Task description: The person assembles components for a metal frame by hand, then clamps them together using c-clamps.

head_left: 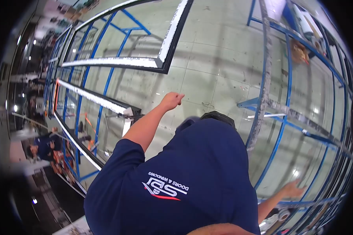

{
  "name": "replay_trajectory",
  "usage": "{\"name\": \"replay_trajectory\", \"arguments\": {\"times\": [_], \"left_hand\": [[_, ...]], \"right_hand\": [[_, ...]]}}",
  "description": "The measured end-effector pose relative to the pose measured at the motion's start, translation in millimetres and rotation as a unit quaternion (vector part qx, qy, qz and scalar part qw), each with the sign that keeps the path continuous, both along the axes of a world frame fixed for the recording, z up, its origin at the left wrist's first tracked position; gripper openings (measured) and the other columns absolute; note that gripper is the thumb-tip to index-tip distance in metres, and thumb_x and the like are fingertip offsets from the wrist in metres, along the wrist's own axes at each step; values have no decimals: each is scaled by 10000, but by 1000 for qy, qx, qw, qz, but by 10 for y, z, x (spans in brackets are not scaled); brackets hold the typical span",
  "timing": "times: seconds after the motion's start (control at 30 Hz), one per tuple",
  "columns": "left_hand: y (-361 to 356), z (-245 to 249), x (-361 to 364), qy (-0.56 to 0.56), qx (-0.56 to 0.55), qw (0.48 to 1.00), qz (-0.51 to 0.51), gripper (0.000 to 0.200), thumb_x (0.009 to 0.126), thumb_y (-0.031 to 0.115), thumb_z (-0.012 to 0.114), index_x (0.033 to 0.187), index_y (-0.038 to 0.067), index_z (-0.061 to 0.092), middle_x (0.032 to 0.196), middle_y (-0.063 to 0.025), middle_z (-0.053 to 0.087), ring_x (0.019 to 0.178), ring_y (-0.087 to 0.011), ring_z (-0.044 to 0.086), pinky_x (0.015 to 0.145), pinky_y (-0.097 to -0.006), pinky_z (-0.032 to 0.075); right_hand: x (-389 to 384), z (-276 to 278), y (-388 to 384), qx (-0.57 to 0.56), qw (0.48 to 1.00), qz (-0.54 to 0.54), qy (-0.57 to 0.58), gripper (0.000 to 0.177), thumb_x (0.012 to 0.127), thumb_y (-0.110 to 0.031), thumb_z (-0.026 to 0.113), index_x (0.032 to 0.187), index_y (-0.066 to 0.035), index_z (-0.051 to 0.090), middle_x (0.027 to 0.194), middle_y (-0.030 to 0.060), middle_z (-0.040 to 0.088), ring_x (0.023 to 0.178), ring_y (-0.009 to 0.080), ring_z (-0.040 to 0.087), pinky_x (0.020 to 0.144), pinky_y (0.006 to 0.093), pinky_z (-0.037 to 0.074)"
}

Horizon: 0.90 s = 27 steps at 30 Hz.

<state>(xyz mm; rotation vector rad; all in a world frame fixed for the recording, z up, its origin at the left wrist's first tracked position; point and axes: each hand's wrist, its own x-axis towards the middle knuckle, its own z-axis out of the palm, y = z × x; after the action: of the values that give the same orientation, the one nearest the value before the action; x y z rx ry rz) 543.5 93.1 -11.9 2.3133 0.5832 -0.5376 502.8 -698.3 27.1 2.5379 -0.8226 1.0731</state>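
My left hand (172, 101) is out in front of my body over the tiled floor (200, 84), its fingers curled in and nothing visible in them. It is near the corner of a black-and-white frame (161, 64), without touching it. At the lower right, my right hand (294, 190) is slightly blurred, its fingers apart and holding nothing I can see. It appears beside the blue bars of a metal rack (276, 150); whether it touches them I cannot tell.
More frame pieces (102, 102) lie on blue stands (106, 84) at the left. A person in a dark shirt (45, 147) is at the far left. Wrapped rolls (305, 23) stand at the upper right, beyond the rack. Long profiles line the right edge.
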Motion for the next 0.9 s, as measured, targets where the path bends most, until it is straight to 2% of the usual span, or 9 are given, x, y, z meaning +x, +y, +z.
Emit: {"name": "replay_trajectory", "arguments": {"times": [0.07,0.13,0.2,0.27,0.33,0.37,0.5,0.7,0.9], "left_hand": [[-162,98,20,2,-53,995,79,264,882,280,674,846,18,677,783,-131,693,698,-237,661,718,-382,528],[-295,175,-13,-137,-117,957,228,307,937,313,622,832,27,663,684,-78,657,635,-162,625,642,-339,498],[-243,253,-28,-125,-107,949,268,298,947,318,614,878,31,658,686,-62,648,634,-140,615,625,-321,488],[-64,209,-17,-115,-98,939,308,294,957,323,605,924,35,654,688,-47,640,634,-119,604,608,-303,478],[176,52,-11,-189,-136,866,443,277,962,305,612,1045,41,616,728,-27,631,661,-128,615,659,-277,487],[243,124,19,-208,-177,813,514,406,938,376,649,1156,47,557,963,-68,654,833,-165,631,750,-316,503],[645,240,247,-158,-214,751,605,665,871,483,714,1308,47,467,1247,-107,546,1062,-228,568,822,-399,502],[1043,-37,693,-81,-210,771,596,835,788,537,765,1337,-10,454,1295,-139,554,1126,-300,569,885,-450,485],[1225,57,819,-38,-275,766,579,764,823,506,743,1324,3,462,1281,-121,555,1179,-267,549,1018,-500,415]], "right_hand": [[970,73,487,36,992,119,-27,619,869,-397,715,1339,-31,549,1243,177,609,1172,370,537,1028,464,416],[1812,167,1147,61,970,234,-7,602,871,-334,729,1348,-17,540,1273,192,580,1194,347,511,1045,440,397],[2467,262,2097,231,895,375,-74,566,876,-241,740,1353,-21,529,1288,179,551,1150,319,526,1005,430,410],[2786,420,3039,286,838,464,-15,561,846,-135,744,1346,-13,520,1344,177,503,1239,337,471,1073,430,358],[2950,510,3885,286,778,559,12,552,844,-123,739,1343,-29,525,1334,173,502,1249,341,464,1078,433,354],[2985,520,4241,298,748,592,39,558,839,-116,740,1349,-44,527,1335,171,496,1253,340,461,1078,431,354],[3070,365,4958,317,674,650,148,575,828,-97,742,1363,-79,533,1342,167,474,1258,338,458,1074,430,362],[3447,57,4852,275,712,602,236,590,810,-70,749,1360,-78,536,1344,176,466,1245,351,468,1058,428,382],[3784,36,4731,282,772,515,243,605,822,-68,739,1382,-69,511,1349,192,444,1254,365,452,1064,434,379]]}}
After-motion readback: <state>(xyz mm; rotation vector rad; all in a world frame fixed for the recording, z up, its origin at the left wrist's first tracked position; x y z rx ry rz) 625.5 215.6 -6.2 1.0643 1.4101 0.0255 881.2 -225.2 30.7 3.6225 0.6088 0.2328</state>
